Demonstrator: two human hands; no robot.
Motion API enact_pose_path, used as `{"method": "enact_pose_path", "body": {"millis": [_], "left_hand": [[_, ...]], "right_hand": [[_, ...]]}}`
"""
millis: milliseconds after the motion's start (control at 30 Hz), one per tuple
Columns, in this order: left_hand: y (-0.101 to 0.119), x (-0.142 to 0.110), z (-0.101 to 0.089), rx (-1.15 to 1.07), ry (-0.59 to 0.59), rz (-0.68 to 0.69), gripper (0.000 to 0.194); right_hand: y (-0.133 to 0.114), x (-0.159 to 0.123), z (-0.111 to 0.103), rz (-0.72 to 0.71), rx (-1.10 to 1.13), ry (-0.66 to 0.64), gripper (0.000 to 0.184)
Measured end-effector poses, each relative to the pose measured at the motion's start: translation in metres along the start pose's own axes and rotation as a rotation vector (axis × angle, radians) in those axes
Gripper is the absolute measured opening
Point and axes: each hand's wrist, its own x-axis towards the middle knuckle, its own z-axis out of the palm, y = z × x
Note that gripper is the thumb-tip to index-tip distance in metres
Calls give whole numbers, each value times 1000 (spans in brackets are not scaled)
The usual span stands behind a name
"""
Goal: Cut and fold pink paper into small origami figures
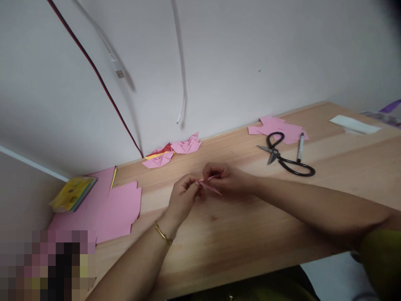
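Observation:
Both my hands meet over the middle of the wooden table [238, 234]. My left hand [183, 196], with a gold bangle on its wrist, pinches one end of a small folded pink paper piece [209, 184]. My right hand [225, 177] pinches the other end, fingers curled round it. The paper is held just above the tabletop, and much of it is hidden by my fingers.
Black scissors [283, 159] and a marker pen [300, 147] lie at the right near pink paper scraps [278, 127]. Folded pink and red paper shapes [172, 152] sit by the wall. Pink sheets [115, 209] and a stack of coloured paper [73, 193] lie at left. Cables hang on the wall.

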Motion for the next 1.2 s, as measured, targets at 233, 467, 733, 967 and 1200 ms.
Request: {"method": "enact_pose_path", "body": {"millis": [233,467,733,967,1200], "left_hand": [[4,2,0,-9,-44,-15,23],[10,0,0,166,10,28,21],[9,1,-2,219,6,59,21],[5,2,-4,244,80,56,22],[6,-1,-3,561,61,299,16]], "right_hand": [[5,2,-6,-125,-111,-16,9],[3,4,-9,-9,-112,10,16],[-3,4,-10,95,-34,-27,21],[-1,8,-16,168,-24,1,23],[5,4,-8,-5,-258,-4,21]]}}
